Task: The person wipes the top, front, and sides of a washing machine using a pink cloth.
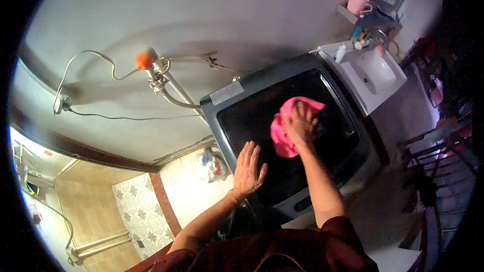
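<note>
Before me stands a grey top-loading washing machine (223,96) with a dark, glossy lid (253,117). On the right half of that lid lies a crumpled pink cloth (281,136). My right hand (301,122) presses down on the cloth with its fingers spread over it and looks slightly blurred. At the lid's left edge, my left hand (248,170) rests flat with the thumb apart and nothing held in it. Part of the cloth is hidden under my right hand.
Right of the machine is a white washbasin (378,71) with a small white bottle (340,53) on its rim. A pink mug (357,3) stands above. Pipes with an orange cap (145,60) and a plugged-in cable (124,117) run along the left wall. A plastic bag (208,166) sits on the floor.
</note>
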`<state>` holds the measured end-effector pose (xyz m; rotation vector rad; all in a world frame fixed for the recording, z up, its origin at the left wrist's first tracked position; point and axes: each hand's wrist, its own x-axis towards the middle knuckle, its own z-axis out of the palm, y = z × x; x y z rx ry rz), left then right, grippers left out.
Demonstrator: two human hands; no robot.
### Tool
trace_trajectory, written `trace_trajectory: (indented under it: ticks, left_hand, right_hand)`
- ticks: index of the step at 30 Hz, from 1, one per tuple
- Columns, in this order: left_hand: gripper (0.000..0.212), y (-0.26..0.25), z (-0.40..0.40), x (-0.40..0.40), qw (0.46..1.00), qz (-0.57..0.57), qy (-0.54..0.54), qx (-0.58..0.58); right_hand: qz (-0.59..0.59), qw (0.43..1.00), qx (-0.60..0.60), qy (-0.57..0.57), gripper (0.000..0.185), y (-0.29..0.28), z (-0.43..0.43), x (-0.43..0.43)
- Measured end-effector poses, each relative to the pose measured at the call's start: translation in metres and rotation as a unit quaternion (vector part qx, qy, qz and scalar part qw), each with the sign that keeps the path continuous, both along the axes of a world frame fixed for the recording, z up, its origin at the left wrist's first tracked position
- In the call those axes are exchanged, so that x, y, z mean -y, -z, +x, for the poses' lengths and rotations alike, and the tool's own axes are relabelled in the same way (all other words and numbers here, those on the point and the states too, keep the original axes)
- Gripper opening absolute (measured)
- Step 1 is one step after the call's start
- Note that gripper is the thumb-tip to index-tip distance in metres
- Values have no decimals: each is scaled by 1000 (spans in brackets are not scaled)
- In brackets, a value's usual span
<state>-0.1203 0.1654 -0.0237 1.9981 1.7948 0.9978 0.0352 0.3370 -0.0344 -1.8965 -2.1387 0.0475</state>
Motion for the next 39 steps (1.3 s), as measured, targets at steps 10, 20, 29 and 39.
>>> trace_trajectory:
  ticks: [10, 20, 29, 39]
  left_hand:
    - [57, -7, -7, -12, 983, 83, -73, 143]
    - [59, -8, -58, -63, 976, 86, -196, -30]
    - [57, -8, -53, -64, 979, -15, -190, -67]
    - [65, 3, -51, -62, 967, -30, -229, -105]
  right_hand:
    - [6, 918, -1, -397, 57, 5, -89, 20]
    - [42, 900, -27, -434, 48, -16, -166, -6]
    - [33, 939, -48, -338, 54, -28, -183, -58]
    - [15, 995, -20, -96, 60, -28, -34, -159]
